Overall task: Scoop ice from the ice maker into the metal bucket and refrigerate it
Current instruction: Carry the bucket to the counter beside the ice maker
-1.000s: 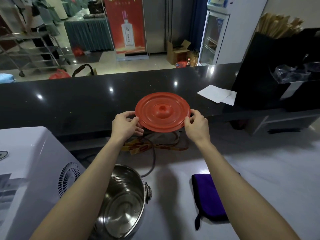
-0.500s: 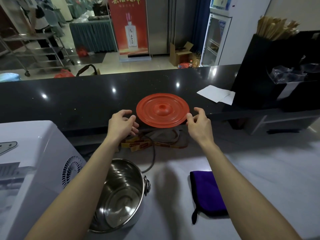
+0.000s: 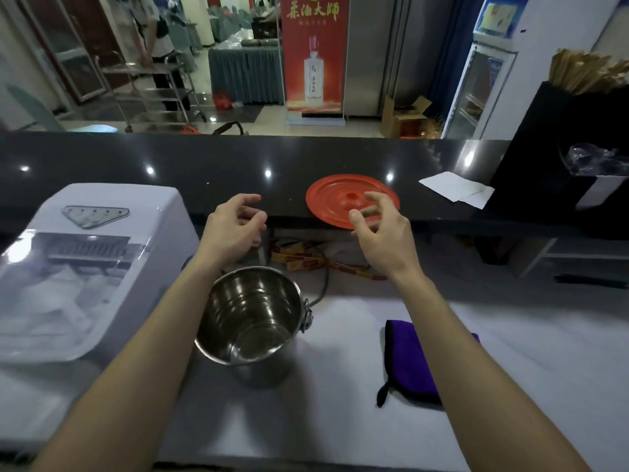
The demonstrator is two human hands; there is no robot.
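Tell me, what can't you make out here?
Head view:
- Ice maker: left side cut off by the edge; glare blurs its contents.
- Bucket: left rim hidden by the left forearm.
- Cloth: right part behind the right forearm.
- Lid: near edge covered by the right hand.

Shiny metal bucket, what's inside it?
Nothing visible: the round steel bucket shows only bare shiny walls and bottom, no ice. The left forearm covers its left rim.

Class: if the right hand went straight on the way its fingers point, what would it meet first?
Probably the red lid on the dark counter. The right hand hovers just short of it, though depth is unclear.
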